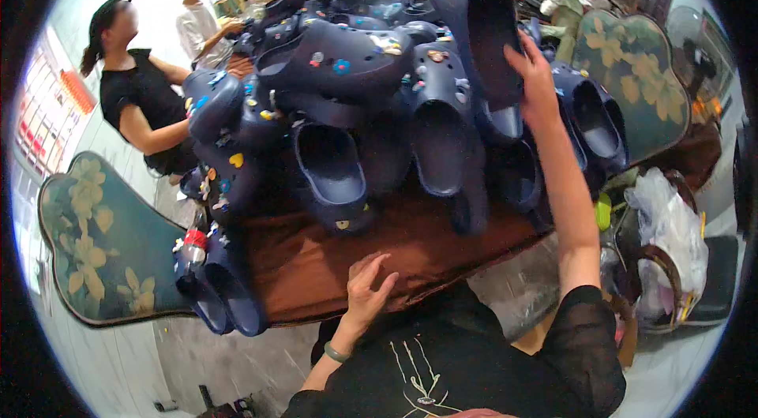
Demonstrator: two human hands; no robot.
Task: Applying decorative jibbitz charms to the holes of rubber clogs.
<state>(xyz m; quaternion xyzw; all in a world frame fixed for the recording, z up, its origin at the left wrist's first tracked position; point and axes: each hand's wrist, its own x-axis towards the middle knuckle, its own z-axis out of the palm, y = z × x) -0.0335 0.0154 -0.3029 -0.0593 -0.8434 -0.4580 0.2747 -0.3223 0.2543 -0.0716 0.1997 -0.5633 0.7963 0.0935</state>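
Observation:
My right hand is raised over the right part of the pile and grips a navy foam clog by its heel end. Blue and yellow charms dot the clog's perforated toe, which points away from me. Close to my body, my left hand hovers by the front edge of the brown-covered table. It holds nothing, and its thumb stands apart from the slightly bent fingers. Many similar navy clogs are heaped in front of me, including one with its opening toward me and another beside it.
A pair of clogs sits at the table's left corner. Chairs with floral backs stand left and right. A person in black and one in white work at the left. Plastic bags lie at the right.

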